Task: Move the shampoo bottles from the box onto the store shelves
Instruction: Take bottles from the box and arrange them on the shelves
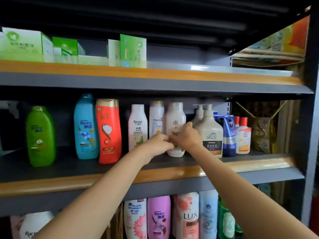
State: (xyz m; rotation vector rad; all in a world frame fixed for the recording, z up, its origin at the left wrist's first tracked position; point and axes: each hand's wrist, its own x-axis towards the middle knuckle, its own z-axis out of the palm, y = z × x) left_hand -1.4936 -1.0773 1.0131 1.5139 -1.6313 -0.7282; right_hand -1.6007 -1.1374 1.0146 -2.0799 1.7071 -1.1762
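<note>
A white shampoo bottle (175, 118) stands upright on the middle shelf (164, 173), between a Pantene bottle (156, 118) and a cream pump bottle (209, 131). My right hand (185, 136) grips its lower right side with the thumb across the front. My left hand (159, 144) has curled fingers touching its lower left side. Left along the same shelf stand a white Raclen bottle (137, 126), a red bottle (108, 130), a blue Rejoice bottle (86, 126) and a green bottle (40, 137). The box is out of view.
Green and white cartons (25, 44) line the top shelf. The bottom shelf holds several bottles, among them a pink Rejoice (158, 216) and a Lux (188, 216). A blue tube (228, 133) and a small red-capped bottle (243, 135) stand at the right, by the black upright (310, 66).
</note>
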